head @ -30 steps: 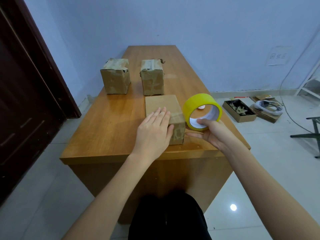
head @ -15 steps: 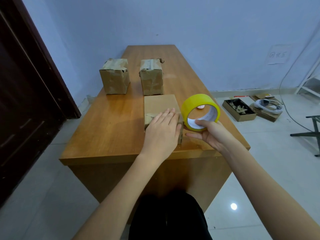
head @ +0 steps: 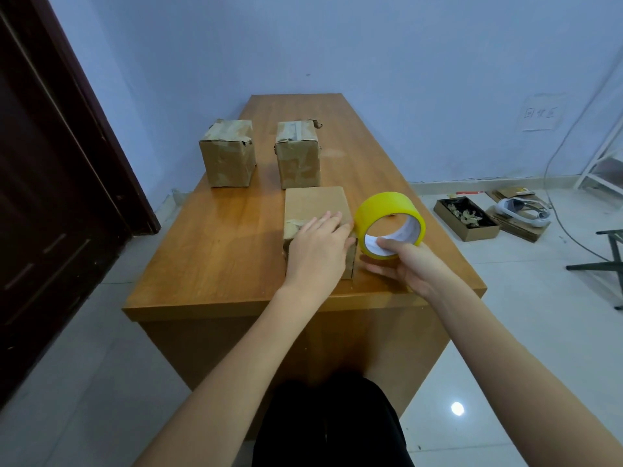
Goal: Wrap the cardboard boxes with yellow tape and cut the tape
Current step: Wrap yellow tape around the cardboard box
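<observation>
The left hand (head: 317, 251) is laid flat, fingers straight, on the near cardboard box (head: 315, 203) by the front edge of the bench (head: 209, 251). The yellow tape roll (head: 387, 214) is gripped by the right hand (head: 409, 264), thumb inside its core, just beside that box. Two more boxes (head: 227, 153) are set farther back.

Left hand (head: 317, 251) flat, fingers straight, palm down, right hand (head: 409, 266) thumb-and-finger grip, both forearms extended forward
</observation>
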Tool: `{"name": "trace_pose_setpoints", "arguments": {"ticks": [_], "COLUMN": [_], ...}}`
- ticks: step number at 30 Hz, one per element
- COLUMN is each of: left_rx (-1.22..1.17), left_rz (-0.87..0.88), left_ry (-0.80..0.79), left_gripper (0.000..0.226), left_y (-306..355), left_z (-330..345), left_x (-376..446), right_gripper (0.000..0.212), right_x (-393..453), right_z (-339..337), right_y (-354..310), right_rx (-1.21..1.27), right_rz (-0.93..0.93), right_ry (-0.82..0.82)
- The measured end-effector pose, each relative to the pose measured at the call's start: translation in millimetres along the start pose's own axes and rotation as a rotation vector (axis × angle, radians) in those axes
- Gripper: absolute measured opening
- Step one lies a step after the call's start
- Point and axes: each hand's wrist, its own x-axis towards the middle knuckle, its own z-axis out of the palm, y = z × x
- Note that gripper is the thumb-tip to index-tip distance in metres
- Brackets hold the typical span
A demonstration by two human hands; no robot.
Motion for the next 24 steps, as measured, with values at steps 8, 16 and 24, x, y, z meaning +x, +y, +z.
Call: {"name": "trace_pose_setpoints", "arguments": {"ticks": [8,16,24], "left_rx": [-0.148,-0.299,-0.338], "left_rz": [-0.136,-0.219,-0.190], "left_ry": [0.066,0.138,0.080], "left_gripper": [0.039,0.038,0.063], "left_y": [-3.0,-8.9,-14.2], "left_z": [-10.1,-13.6,-26.9], "left_x": [1.3,-9.3,-12.0], "right_gripper": [0.051,0.021,0.034], "right_x": [-5.0,-18.9,-28.0], "right_z": [7.4,29.5,37.8], "right_y": [-23.6,-34.0,-52.9], "right_rx": [-0.190,-0.266,-0.497], "right_rz": [0.059,0.042,-0.171], "right_ry": [-0.094,-0.233,-0.160]}}
